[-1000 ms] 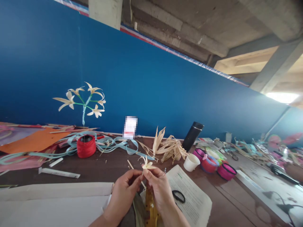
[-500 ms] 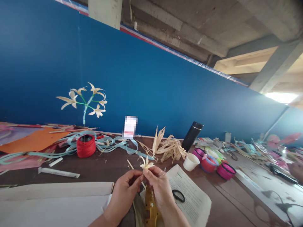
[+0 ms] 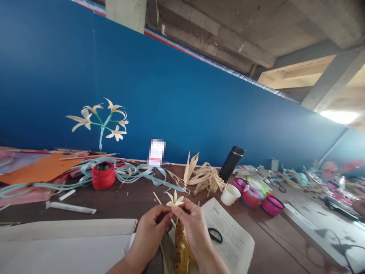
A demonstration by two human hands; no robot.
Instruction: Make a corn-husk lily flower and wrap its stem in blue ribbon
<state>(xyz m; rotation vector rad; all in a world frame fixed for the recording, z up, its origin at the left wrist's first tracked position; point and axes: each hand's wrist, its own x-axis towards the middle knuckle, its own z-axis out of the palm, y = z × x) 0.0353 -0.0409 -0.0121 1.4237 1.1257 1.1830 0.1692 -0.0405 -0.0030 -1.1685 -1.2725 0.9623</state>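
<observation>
A small cream flower (image 3: 175,199) with pointed petals stands upright at my fingertips. My right hand (image 3: 192,222) pinches its base between thumb and fingers. Close against it, my left hand (image 3: 152,230) is closed in a pinch at the underside of the flower; what exactly lies between its fingers is hidden. Below my hands lies a yellow tool (image 3: 181,247), partly covered by my right hand and wrist. A printed booklet (image 3: 228,232) is spread to the right, with a black ring (image 3: 215,235) on it.
A spray of similar cream flowers (image 3: 104,123) rises at the back left. A red ribbon roll (image 3: 103,178) sits among pale blue strips. Dried husks (image 3: 207,179), a black bottle (image 3: 232,163), a white cup (image 3: 230,195) and a pink container (image 3: 272,205) stand right. A white box (image 3: 65,247) lies left.
The flower has turned a little between my fingers, so its petals now face more toward me. Both hands stay nearly in place; the view has shifted very slightly.
</observation>
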